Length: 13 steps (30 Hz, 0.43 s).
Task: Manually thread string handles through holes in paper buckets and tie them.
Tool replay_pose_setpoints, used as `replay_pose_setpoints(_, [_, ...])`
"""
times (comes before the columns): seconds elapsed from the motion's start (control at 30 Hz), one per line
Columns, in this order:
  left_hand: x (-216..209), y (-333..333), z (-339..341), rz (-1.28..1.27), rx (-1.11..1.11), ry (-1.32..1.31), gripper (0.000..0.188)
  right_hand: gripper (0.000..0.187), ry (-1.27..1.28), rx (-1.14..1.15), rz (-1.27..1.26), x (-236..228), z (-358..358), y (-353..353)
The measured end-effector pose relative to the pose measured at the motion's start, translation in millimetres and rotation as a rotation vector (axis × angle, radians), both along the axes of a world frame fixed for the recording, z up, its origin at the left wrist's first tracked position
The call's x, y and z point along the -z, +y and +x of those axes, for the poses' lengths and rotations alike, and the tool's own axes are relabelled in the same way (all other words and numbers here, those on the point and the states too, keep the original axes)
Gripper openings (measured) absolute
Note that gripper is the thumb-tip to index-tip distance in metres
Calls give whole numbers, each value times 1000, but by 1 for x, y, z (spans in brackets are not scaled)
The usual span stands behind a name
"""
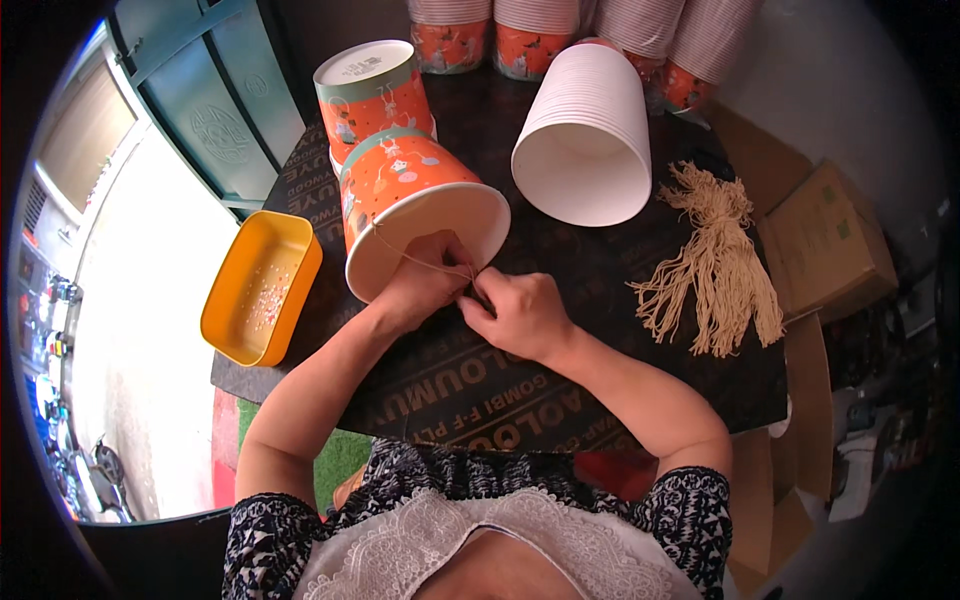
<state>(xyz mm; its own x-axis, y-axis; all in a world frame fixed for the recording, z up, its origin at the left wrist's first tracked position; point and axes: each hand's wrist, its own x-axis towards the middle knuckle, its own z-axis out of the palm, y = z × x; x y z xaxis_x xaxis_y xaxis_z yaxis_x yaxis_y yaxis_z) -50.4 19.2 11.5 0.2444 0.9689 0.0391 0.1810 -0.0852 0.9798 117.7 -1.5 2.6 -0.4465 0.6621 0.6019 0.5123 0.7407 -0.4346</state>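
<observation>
An orange paper bucket (395, 185) with a green base band and printed figures lies tilted, its white mouth turned toward me. A thin beige string (425, 264) runs from a spot near the left of its rim to my fingers. My left hand (425, 285) is partly inside the mouth, its fingers closed on the string. At the lower right of the rim, my right hand (522, 312) pinches the string too, thumb against forefinger. The fingertips of both hands meet there, so the string's end is hard to make out.
Behind the bucket stand upturned orange buckets (368, 108). A nested stack of white buckets (590, 120) lies to the right, beside a bundle of beige cords (715, 265). A yellow tub (297, 290) holding small bits sits left. Wrapped bucket stacks (450, 45) line the back; cardboard boxes (830, 245) stand right.
</observation>
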Motion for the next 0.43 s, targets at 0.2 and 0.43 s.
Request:
replay_pose_setpoints(0.2, [-9, -2, 1, -84, -34, 67, 5, 6, 75, -141, -104, -2, -18, -30])
replay_pose_setpoints(0.43, [-13, 0, -1, -91, -19, 193, 13, 39, -228, -356, 494, -18, -18, -46])
